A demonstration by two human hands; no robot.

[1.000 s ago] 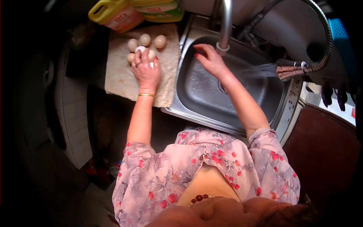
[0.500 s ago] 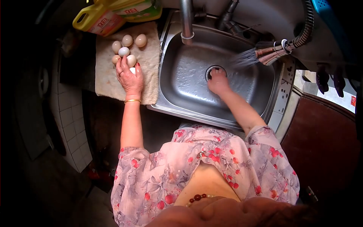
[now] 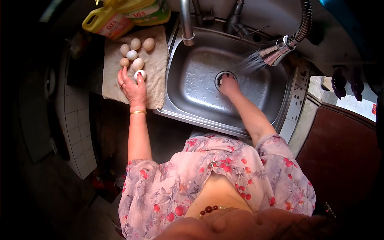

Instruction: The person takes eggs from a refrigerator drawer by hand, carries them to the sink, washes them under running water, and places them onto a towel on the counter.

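Note:
My left hand (image 3: 133,87) rests at the near end of a group of several eggs, its fingers spread. Its thumb touches a white egg (image 3: 140,75), and the fingertips reach close to a small brown egg (image 3: 124,62). Other pale eggs, such as a cream egg (image 3: 138,63), lie just beyond on a beige cloth (image 3: 154,86). Inside the steel sink (image 3: 200,60), my right hand (image 3: 229,85) is down at the drain (image 3: 218,77) with its fingers curled into the opening. Whatever those fingertips may hold is hidden.
Water sprays from a flexible-neck faucet (image 3: 276,53) at the sink's right. A second metal spout (image 3: 186,24) hangs over the back left rim. Yellow detergent jugs (image 3: 110,24) stand behind the cloth. Dark gloves (image 3: 340,84) hang at the far right.
My left hand has drawn back toward me from the eggs, uncovering the white egg under its thumb. My right hand stays at the drain. The view has shifted slightly.

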